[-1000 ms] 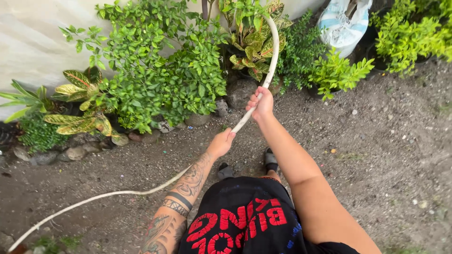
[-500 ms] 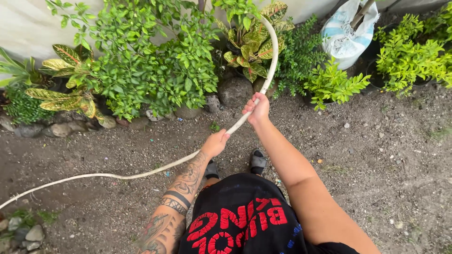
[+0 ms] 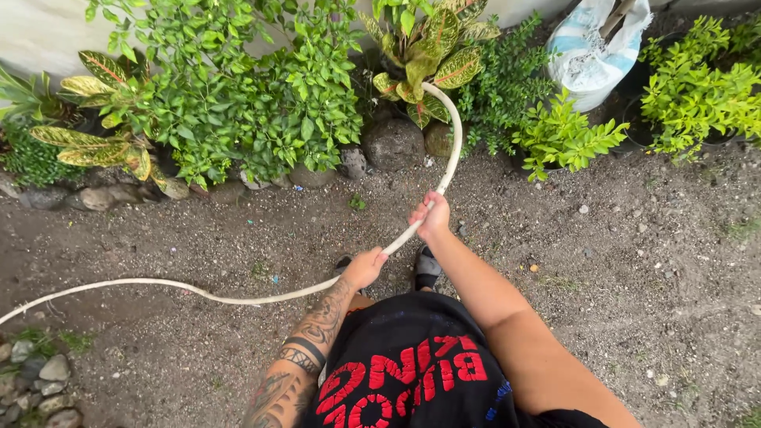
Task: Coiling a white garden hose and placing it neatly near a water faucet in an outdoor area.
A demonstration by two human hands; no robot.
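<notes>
The bare dirt ground (image 3: pixel 650 269) fills most of what I look down on, with a bed of leafy green shrubs (image 3: pixel 238 103) along the pale wall (image 3: pixel 40 32) at the top. A cream garden hose (image 3: pixel 238 299) trails in from the left across the dirt, rises through both my hands and arcs up and over toward the yellow-green croton (image 3: pixel 432 47), its end hidden among the leaves. My left hand (image 3: pixel 365 268) is closed around the hose low down, near my dark skirt (image 3: pixel 412 364); my right hand (image 3: pixel 432 215) is wrapped round it further along, where the arc begins. To do this well, I judge the right hand should steer the curve gently so the hose does not kink, while the left feeds slack.

A white and blue sack (image 3: pixel 590 47) stands upright at the top right, serving as a pot with a woody stem rising from it. Dark pots beside it hold bright lime-green bushes (image 3: pixel 697 87). Grey stones (image 3: pixel 392 143) edge the bed.
</notes>
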